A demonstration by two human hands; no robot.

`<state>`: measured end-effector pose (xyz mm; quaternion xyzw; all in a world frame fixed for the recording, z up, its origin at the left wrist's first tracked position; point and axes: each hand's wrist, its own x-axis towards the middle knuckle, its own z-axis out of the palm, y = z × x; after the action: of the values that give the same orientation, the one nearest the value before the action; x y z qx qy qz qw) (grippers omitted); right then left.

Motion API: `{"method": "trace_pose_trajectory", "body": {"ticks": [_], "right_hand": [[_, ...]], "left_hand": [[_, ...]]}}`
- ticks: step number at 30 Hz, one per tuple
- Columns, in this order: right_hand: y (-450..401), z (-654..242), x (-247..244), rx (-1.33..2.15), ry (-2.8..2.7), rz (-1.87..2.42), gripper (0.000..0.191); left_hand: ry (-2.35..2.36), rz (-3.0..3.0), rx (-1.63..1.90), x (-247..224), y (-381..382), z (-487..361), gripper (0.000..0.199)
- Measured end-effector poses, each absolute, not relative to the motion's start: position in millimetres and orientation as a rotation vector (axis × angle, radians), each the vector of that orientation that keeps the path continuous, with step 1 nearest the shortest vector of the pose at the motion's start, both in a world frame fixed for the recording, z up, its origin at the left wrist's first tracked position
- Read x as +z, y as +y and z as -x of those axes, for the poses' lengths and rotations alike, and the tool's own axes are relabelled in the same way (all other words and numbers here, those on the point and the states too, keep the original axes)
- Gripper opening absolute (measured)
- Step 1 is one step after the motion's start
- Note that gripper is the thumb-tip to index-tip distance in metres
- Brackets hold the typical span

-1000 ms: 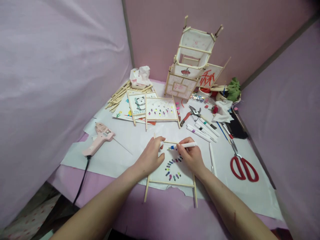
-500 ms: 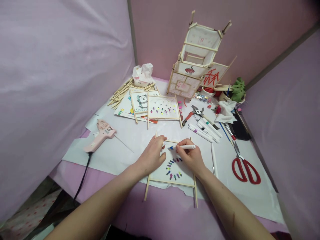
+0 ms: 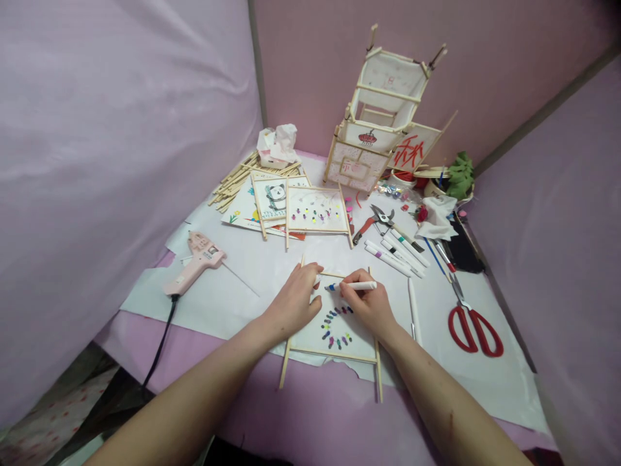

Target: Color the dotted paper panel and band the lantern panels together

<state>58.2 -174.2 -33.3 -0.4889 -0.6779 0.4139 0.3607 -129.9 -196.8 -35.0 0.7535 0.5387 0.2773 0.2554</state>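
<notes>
In the head view my right hand (image 3: 366, 301) pinches a white marker (image 3: 361, 285) with a blue band. Its tip is at the white sheet of a small wooden-stick frame (image 3: 310, 351), near the top, beside small blue marks. Lower on the sheet, a ring of coloured dabs (image 3: 338, 328) shows in purple, green, yellow and dark tones. My left hand (image 3: 298, 294) lies over the frame's upper left part, thumb apart, fingers curled around a small white piece that looks like a marker cap (image 3: 317, 280).
A pink glue gun (image 3: 196, 262) lies at left. Finished panels (image 3: 317, 207), a stick bundle (image 3: 233, 181) and a tall stick-and-paper lantern (image 3: 363, 145) stand behind. To the right are loose markers (image 3: 398, 255), pruning shears (image 3: 376, 220), red-handled scissors (image 3: 470, 323) and brushes (image 3: 444, 252).
The view has shifted very slightly. Both hands stay nearly in place, and the marker tip remains near the top of the sheet, where small blue marks show.
</notes>
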Motion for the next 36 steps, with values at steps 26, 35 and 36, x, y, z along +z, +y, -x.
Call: {"method": "trace_pose_trajectory", "body": {"ticks": [26, 35, 36], "right_hand": [[-174.0, -58.5, -33.3, 1.044, -1.772, 1.274, 0.016], [-174.1, -58.9, -35.2, 1.052, -1.777, 1.270, 0.015], [-174.0, -59.1, -35.4, 1.050, -1.777, 1.269, 0.015]], "left_hand": [[1.471, -2.052, 0.723, -35.3, -197.7, 130.0, 0.051], [1.468, -2.048, 0.734, -37.0, -197.3, 129.6, 0.052], [1.466, -2.050, 0.734, -36.8, -197.5, 129.6, 0.052]]}}
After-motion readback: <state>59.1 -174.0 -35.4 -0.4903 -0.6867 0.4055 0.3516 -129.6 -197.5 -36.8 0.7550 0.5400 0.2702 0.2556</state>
